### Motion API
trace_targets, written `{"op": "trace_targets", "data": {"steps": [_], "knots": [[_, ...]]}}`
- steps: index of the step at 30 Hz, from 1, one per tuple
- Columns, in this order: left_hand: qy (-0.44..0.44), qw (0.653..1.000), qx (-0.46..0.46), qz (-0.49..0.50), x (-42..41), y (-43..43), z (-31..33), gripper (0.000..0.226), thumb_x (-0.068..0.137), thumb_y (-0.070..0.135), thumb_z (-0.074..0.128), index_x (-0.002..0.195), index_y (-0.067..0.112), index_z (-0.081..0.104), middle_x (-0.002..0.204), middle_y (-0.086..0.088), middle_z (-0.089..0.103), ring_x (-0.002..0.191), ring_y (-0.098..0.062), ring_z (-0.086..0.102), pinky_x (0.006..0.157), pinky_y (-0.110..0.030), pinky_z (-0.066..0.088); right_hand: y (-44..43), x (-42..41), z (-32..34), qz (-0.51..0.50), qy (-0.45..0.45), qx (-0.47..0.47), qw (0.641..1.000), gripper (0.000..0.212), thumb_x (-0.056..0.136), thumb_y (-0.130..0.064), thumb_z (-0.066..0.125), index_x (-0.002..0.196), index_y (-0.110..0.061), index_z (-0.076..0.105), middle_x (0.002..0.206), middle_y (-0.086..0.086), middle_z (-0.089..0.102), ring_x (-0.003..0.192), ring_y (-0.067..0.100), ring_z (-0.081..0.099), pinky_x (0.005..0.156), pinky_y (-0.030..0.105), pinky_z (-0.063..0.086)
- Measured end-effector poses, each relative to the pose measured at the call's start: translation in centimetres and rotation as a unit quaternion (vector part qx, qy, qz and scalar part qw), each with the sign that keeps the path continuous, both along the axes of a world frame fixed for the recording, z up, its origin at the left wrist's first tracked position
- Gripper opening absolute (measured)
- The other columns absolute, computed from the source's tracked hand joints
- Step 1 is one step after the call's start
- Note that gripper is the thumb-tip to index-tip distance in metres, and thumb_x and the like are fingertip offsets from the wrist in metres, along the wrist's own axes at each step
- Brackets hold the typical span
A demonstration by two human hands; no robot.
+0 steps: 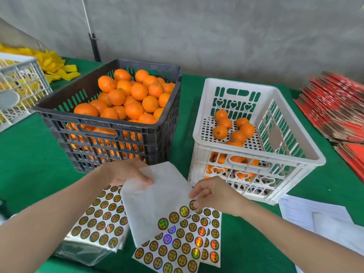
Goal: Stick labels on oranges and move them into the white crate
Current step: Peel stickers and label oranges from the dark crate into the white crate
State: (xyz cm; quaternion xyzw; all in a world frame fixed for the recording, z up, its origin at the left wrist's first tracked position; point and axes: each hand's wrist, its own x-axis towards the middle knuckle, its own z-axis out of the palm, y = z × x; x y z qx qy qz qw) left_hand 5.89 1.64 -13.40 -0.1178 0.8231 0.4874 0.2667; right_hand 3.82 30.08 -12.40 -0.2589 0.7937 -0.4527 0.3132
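At sheet (pixel 157 203) edges: left hand (pixel 126 171), right hand (pixel 212 196).

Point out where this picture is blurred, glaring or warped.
Head view: the red cardboard stack at the right edge is smeared with blur; the label sheets flash rainbow glare; the wide lens splays the white crate and black crate outward; lighting is soft and even, with only faint shadows; the centre, oranges included, is sharp.
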Motion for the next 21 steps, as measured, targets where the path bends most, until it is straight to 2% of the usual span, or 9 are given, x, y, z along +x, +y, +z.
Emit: {"op": "trace_targets", "data": {"steps": [4, 7, 9, 11, 13, 15, 17, 19, 21], "knots": [[-0.011, 0.999, -0.029, -0.025, 0.1, 0.3, 0.1, 0.042, 0.08, 0.014, 0.073, 0.119, 0.001, 0.061, 0.121, -0.021, 0.063, 0.114, -0.037, 0.059, 0.101, -0.052, 0.044, -0.2, 1.0, 0.5, 0.003, 0.023, -0.031, 0.999, 0.026, 0.075, 0.0, 0.074, 0.069, -0.025, 0.069, 0.075, -0.003, 0.072, 0.073, 0.014, 0.07, 0.071, 0.023, 0.056], [-0.023, 0.997, -0.064, -0.025, 0.0, 0.6, 0.1, 0.043, 0.082, 0.015, 0.072, 0.121, 0.003, 0.06, 0.121, -0.019, 0.063, 0.113, -0.035, 0.06, 0.099, -0.05, 0.047, -0.2, 1.4, 0.9, 0.001, 0.035, -0.06, 0.998, 0.027, 0.077, 0.001, 0.072, 0.068, -0.025, 0.069, 0.073, -0.007, 0.072, 0.073, 0.011, 0.069, 0.068, 0.017, 0.052], [-0.043, 0.998, -0.054, -0.012, -0.1, 0.5, 0.2, 0.038, 0.082, 0.011, 0.072, 0.118, 0.007, 0.061, 0.117, -0.014, 0.066, 0.108, -0.032, 0.063, 0.096, -0.046, 0.051, -0.2, 1.6, 1.1, -0.001, 0.038, -0.067, 0.997, 0.025, 0.077, 0.001, 0.072, 0.068, -0.023, 0.069, 0.073, -0.005, 0.071, 0.072, 0.009, 0.068, 0.067, 0.018, 0.052], [-0.063, 0.998, -0.017, 0.005, -0.1, 0.4, 0.2, 0.033, 0.08, 0.006, 0.073, 0.111, 0.014, 0.064, 0.11, -0.008, 0.069, 0.099, -0.026, 0.066, 0.086, -0.039, 0.056, -0.2, 1.4, 1.4, -0.017, 0.062, -0.066, 0.996, 0.024, 0.076, -0.001, 0.073, 0.069, -0.024, 0.07, 0.086, -0.003, 0.071, 0.083, 0.009, 0.067, 0.078, 0.027, 0.054], [-0.05, 0.998, -0.025, -0.02, -0.1, 0.6, -0.1, 0.033, 0.079, 0.008, 0.075, 0.107, 0.021, 0.063, 0.107, -0.002, 0.068, 0.097, -0.02, 0.066, 0.08, -0.031, 0.057, -0.3, 0.9, 2.1, -0.049, 0.104, -0.078, 0.99, 0.028, 0.075, -0.002, 0.075, 0.067, -0.029, 0.07, 0.1, -0.004, 0.063, 0.096, 0.006, 0.06, 0.086, 0.026, 0.05], [-0.016, 0.995, -0.07, -0.076, -0.2, 1.4, -0.4, 0.03, 0.08, 0.016, 0.075, 0.106, 0.024, 0.063, 0.108, 0.003, 0.068, 0.099, -0.016, 0.064, 0.085, -0.028, 0.054, -0.8, 0.6, 3.0, -0.082, 0.121, -0.123, 0.981, 0.031, 0.073, 0.0, 0.076, 0.065, -0.03, 0.07, 0.094, -0.003, 0.061, 0.091, 0.007, 0.058, 0.078, 0.021, 0.048], [0.037, 0.975, -0.15, -0.159, -0.5, 2.6, -0.7, 0.033, 0.08, 0.026, 0.074, 0.111, 0.024, 0.062, 0.112, 0.007, 0.065, 0.104, -0.014, 0.06, 0.093, -0.027, 0.045, -1.8, 0.2, 3.9, -0.102, 0.121, -0.158, 0.975, 0.035, 0.073, 0.002, 0.075, 0.063, -0.031, 0.07, 0.086, 0.001, 0.062, 0.082, 0.01, 0.058, 0.071, 0.021, 0.046], [0.101, 0.949, -0.219, -0.204, -0.8, 3.7, -1.0, 0.043, 0.079, 0.033, 0.075, 0.118, 0.022, 0.059, 0.115, 0.008, 0.061, 0.102, -0.01, 0.054, 0.09, -0.023, 0.04, -3.0, -0.1, 4.5, -0.113, 0.129, -0.176, 0.969, 0.036, 0.074, 0.001, 0.074, 0.064, -0.033, 0.07, 0.086, 0.007, 0.064, 0.08, 0.014, 0.058, 0.07, 0.025, 0.047], [0.195, 0.924, -0.263, -0.198, -0.5, 4.6, -0.5, 0.046, 0.081, 0.038, 0.072, 0.121, 0.021, 0.056, 0.115, 0.007, 0.06, 0.097, -0.009, 0.054, 0.085, -0.023, 0.044, -4.1, -0.4, 5.2, -0.117, 0.15, -0.194, 0.962, 0.033, 0.075, 0.001, 0.073, 0.068, -0.031, 0.071, 0.088, 0.009, 0.064, 0.082, 0.018, 0.058, 0.072, 0.029, 0.05]]}}
